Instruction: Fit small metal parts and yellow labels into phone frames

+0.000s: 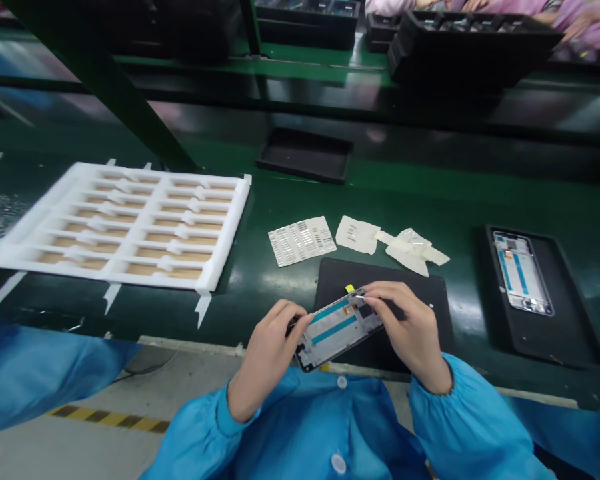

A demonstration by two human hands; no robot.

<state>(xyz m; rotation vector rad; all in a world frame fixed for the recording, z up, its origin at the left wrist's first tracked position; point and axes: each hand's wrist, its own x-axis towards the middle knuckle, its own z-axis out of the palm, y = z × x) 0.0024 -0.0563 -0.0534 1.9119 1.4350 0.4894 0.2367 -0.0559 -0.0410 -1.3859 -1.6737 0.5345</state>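
Observation:
A phone frame [336,331] with blue strips inside is held over a black mat [430,290] at the near edge of the green bench. My left hand [270,347] is closed around its lower left end. My right hand [407,327] is closed over its upper right end, with the fingertips pinched at the top corner beside a small yellow tab [349,288]. What the fingertips pinch is too small to make out. Both sleeves are blue.
A white foam tray [125,223] with slotted rows lies at left. A label sheet [303,240] and peeled backing papers [405,247] lie beyond the mat. Another phone frame [523,272] rests on a black tray [570,320] at right. Black trays [305,155] and another person's pink sleeves [580,23] are at the far side.

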